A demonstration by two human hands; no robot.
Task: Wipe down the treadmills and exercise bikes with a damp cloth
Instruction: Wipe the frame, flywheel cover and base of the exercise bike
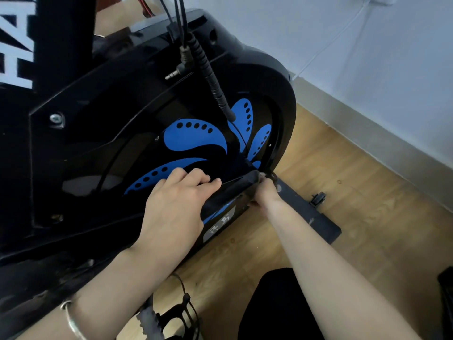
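In the head view, the exercise bike [127,114] fills the left and the middle. Its black wheel cover carries blue petal shapes, and its base bar [311,214] lies on the wooden floor [367,187] at 4 o'clock.

Just below the middle, a dark cloth [230,192] is stretched along the lower edge of the cover, between the two hands. The left hand [179,200], at 8 o'clock from the middle, has its fingers curled over the near end of the cloth and holds it against the cover. The right hand [267,190], at 4 o'clock, is closed tightly around the far end of the cloth, where the cover meets the base bar; its fingertips are mostly hidden.

At 12 o'clock, black cables [208,69] hang in front of the cover, one ending in a free jack plug [175,73]. At 6 o'clock is a pedal [166,317], and at 7 o'clock a silver bracelet [71,320] sits on the left wrist. The pale wall [367,57] is at 2 o'clock.
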